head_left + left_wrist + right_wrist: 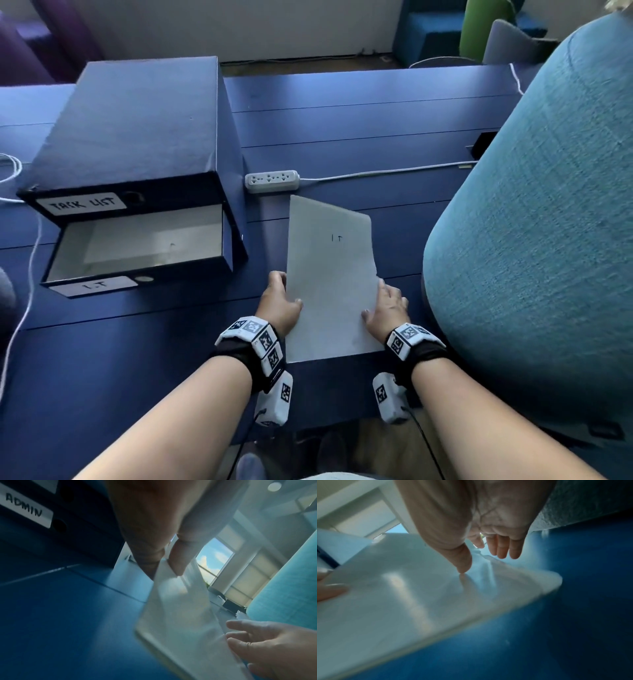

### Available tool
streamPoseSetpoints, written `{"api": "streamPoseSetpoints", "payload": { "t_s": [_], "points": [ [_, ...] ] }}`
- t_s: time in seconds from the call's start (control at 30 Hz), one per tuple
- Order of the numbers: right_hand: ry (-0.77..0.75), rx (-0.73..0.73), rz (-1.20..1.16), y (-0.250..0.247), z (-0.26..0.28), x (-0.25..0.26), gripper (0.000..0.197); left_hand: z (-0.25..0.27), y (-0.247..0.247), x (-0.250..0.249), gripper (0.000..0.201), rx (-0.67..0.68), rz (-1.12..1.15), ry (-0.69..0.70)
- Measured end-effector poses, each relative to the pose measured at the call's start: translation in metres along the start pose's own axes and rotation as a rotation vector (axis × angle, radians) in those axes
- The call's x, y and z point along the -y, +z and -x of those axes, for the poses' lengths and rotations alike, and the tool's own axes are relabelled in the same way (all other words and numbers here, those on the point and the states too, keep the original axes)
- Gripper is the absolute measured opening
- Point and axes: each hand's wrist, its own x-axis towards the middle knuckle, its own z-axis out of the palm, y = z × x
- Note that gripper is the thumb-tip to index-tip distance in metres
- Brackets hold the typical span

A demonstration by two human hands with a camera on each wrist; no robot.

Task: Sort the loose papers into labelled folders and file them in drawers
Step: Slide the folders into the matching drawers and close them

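A white folder (330, 274) marked "I T" lies on the blue table (376, 113), just right of the drawer box (137, 144), whose "I.T" drawer (137, 246) stands open. The left hand (279, 301) pinches the folder's left edge; the right hand (385, 308), fingers straight, presses its right edge.

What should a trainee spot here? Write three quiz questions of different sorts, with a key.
1. True or false: the drawer labelled "I.T" in the dark blue cardboard drawer box stands open.
2. What is written on the white flat folder? A. ADMIN B. IT C. TASK LIST
3. Which one pinches the folder between thumb and finger, the left hand or the right hand?

Key: 1. True. 2. B. 3. The left hand; the right has straight fingers and only its thumb tip on the folder.
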Motion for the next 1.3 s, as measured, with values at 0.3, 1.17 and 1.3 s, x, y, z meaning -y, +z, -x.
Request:
{"api": "streamPoseSetpoints", "payload": {
  "t_s": [0.3, 1.17, 1.3],
  "points": [
    [-0.156, -0.029, -0.524, -0.044, 0.004, 0.046, 0.064, 0.039, -0.081, -0.019, 0.038, -0.096, 0.082, 0.143],
    [-0.599, 0.284, -0.517, -0.044, 0.129, 0.213, 0.057, 0.134, -0.269, 0.076, 0.056, -0.176, 0.252, -0.135],
    [-0.517, 0.272, -0.606, -0.045, 0.121, 0.220, 0.053, 0.139, -0.285, 0.076, 0.043, -0.083, 0.220, -0.148]
  ]
}}
